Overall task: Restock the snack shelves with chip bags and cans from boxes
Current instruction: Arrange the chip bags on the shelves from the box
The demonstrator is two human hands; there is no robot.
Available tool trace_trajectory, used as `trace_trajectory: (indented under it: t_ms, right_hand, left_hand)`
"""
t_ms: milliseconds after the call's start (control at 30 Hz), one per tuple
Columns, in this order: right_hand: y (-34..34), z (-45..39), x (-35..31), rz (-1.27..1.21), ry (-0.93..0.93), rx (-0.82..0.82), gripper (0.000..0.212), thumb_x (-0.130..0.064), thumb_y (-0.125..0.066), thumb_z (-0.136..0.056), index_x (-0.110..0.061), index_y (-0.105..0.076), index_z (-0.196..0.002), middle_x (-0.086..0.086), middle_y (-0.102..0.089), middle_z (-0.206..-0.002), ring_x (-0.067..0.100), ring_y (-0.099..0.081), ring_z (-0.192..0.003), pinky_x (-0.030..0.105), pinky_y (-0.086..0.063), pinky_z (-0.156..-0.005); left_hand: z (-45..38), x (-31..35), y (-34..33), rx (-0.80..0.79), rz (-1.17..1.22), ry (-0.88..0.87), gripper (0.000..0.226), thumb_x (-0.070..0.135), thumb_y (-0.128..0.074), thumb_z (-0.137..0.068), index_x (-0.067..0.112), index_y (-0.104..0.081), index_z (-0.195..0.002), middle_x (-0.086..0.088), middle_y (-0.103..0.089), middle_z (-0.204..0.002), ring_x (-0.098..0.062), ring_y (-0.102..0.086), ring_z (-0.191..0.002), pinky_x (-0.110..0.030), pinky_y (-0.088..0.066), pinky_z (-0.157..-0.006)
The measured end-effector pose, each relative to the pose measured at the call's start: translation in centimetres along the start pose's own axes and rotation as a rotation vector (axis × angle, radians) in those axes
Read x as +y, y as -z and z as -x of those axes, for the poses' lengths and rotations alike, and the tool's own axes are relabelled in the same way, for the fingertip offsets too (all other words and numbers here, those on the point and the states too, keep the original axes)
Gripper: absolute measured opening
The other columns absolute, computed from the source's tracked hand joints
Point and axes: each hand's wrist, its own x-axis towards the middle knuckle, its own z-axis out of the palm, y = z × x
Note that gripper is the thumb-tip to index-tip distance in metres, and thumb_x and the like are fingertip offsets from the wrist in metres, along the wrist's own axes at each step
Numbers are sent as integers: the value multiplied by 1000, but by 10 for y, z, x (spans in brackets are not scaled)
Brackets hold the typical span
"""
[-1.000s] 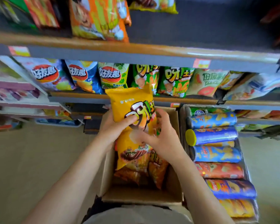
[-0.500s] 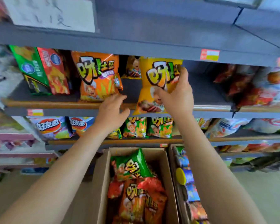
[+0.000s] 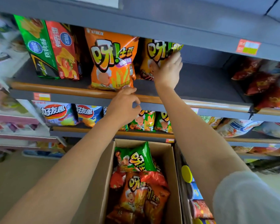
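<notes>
A yellow chip bag stands on the upper dark shelf, just right of an orange chip bag. My right hand grips the yellow bag's lower front, fingers curled over it. My left hand hangs in front of the shelf's wooden edge below the orange bag, fingers loosely curled, holding nothing. Below, an open cardboard box holds a green chip bag on top of several orange and red bags.
Green and red snack boxes stand left on the upper shelf; red bags pile at its right. The lower shelf carries more bags. A second box to the right holds cans with a yellow lid.
My right hand has pushed the yellow bag deeper onto the upper shelf, beside the orange bag. My left hand dropped slightly toward the shelf edge. The view tilted up.
</notes>
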Motion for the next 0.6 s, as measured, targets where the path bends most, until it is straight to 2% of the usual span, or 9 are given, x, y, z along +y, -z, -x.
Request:
trace_trajectory:
  t_ms: [133,200,267,333,400,433,467,533,600]
  right_hand:
    - [-2,0,7,-113,-3,13,83,-51,-81,-74,1,-44,-128,15,-52,-125,33,-50,-119,44,-50,-85]
    - [8,5,13,-182,0,-25,83,-49,-83,-73,0,-45,-128,16,-51,-124,35,-51,-117,47,-53,-83]
    - [23,24,19,-215,28,-39,80,-45,-81,-77,-2,-45,-134,17,-49,-127,34,-49,-121,40,-49,-84]
    - [44,60,27,-303,133,39,62,-36,-75,-85,-2,-49,-130,13,-50,-124,26,-49,-118,32,-45,-82]
    - [64,108,43,-388,228,93,34,-24,-64,-93,-2,-54,-118,5,-53,-112,21,-53,-105,29,-46,-79]
    - [68,134,57,-406,222,57,24,-20,-60,-95,-3,-56,-112,3,-55,-105,20,-55,-97,28,-45,-76]
    - [69,159,73,-406,173,-24,18,-19,-57,-95,-5,-58,-107,2,-58,-98,18,-57,-89,26,-44,-73]
    - [56,207,113,-341,-28,-281,10,-18,-57,-95,-9,-60,-98,0,-62,-86,14,-57,-79,26,-42,-68]
    - [29,251,163,-174,-314,-602,12,-19,-59,-95,-11,-62,-103,2,-66,-94,19,-61,-88,28,-39,-71]
  left_hand:
    - [2,0,-4,0,-9,16,11,20,-66,-91,17,-75,-97,0,-37,-158,-18,-24,-149,-35,-22,-120]
    - [2,2,-4,-5,-11,19,11,20,-66,-91,18,-75,-96,1,-36,-159,-18,-22,-150,-35,-22,-120]
    - [1,3,-5,-14,-29,12,15,22,-65,-92,19,-75,-102,-1,-35,-160,-19,-21,-151,-37,-21,-120]
    - [8,2,-9,33,-47,-49,21,22,-63,-93,19,-73,-112,-5,-39,-157,-24,-27,-148,-41,-24,-118]
    - [28,-2,-20,255,16,-158,21,19,-59,-92,14,-74,-106,-8,-56,-139,-27,-47,-132,-41,-38,-108]
    - [42,-6,-30,363,43,-175,21,19,-55,-91,11,-73,-99,-7,-64,-123,-26,-55,-118,-39,-44,-98]
    - [57,-13,-42,400,69,-148,23,20,-52,-91,10,-72,-94,-6,-67,-109,-24,-59,-105,-37,-47,-90]
    - [85,-42,-79,231,91,38,21,24,-50,-92,19,-71,-95,2,-69,-97,-19,-63,-92,-37,-50,-79]
    - [114,-78,-127,-77,2,243,19,37,-49,-90,41,-66,-96,12,-69,-93,-13,-65,-86,-36,-54,-75]
